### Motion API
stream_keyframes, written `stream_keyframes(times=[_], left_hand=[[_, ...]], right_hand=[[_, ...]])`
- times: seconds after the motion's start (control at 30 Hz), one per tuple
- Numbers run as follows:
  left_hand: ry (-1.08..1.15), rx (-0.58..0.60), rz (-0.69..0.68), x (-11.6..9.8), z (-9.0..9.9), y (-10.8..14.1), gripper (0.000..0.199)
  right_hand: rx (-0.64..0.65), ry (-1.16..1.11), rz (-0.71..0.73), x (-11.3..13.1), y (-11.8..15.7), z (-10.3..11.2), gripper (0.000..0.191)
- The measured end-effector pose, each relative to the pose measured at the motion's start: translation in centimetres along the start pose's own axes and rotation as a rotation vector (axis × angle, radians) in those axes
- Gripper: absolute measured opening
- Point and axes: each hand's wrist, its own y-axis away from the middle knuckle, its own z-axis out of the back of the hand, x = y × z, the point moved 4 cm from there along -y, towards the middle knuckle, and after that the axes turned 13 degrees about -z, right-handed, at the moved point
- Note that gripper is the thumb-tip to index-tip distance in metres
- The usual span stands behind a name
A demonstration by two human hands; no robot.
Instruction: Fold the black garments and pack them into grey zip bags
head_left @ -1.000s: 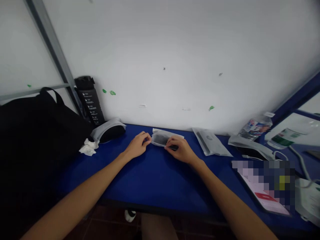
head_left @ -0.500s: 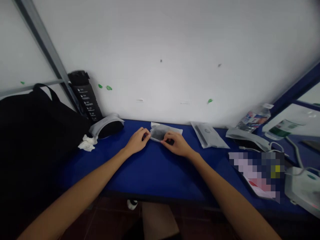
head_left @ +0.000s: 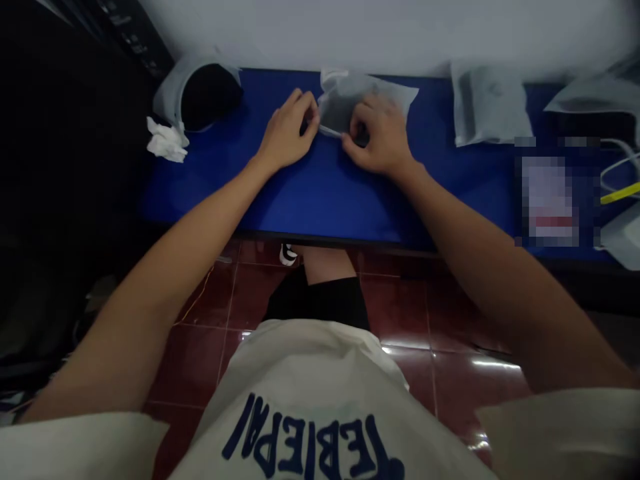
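Note:
A translucent pouch (head_left: 336, 107) with something dark inside lies near the back edge of the blue table (head_left: 320, 193). My left hand (head_left: 294, 130) is at its left edge, thumb and fingers pinched together on that edge. On the right part of the pouch rests my right hand (head_left: 377, 133), its fingers curled toward the thumb at the front edge. That hand's fingertips are partly hidden and slightly blurred, and the edge seems to be between them.
A frosted pouch with a black content (head_left: 210, 97) and crumpled white tissue (head_left: 167, 140) are at the left, beside a black bag (head_left: 60, 133). Another translucent pouch (head_left: 493, 107) lies right. Farther right are a blurred-out item (head_left: 549, 193) and white cables (head_left: 617, 160).
The view has tilted down, showing the shirt and the floor. Both hands remain at the same pouch, with the right hand a little more over it.

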Motion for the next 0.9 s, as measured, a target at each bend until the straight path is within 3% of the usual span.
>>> stream_keyframes(times=[0.17, 0.3, 0.5, 0.9], left_hand=[[0.036, -0.03, 0.009, -0.1, 0.1, 0.2, 0.015], [0.034, -0.051, -0.004, -0.4, 0.1, 0.4, 0.021], [0.02, -0.076, -0.01, -0.3, 0.1, 0.5, 0.035], [-0.102, 0.07, 0.164, -1.6, 0.8, 0.2, 0.039]], right_hand=[[-0.03, 0.028, 0.008, -0.1, -0.1, -0.1, 0.032], [-0.043, 0.045, 0.024, -0.4, -0.1, -0.7, 0.036], [-0.008, 0.009, -0.067, -0.8, -0.5, -1.6, 0.037], [0.079, 0.215, -0.254, 1.9, -0.1, -0.1, 0.038]])
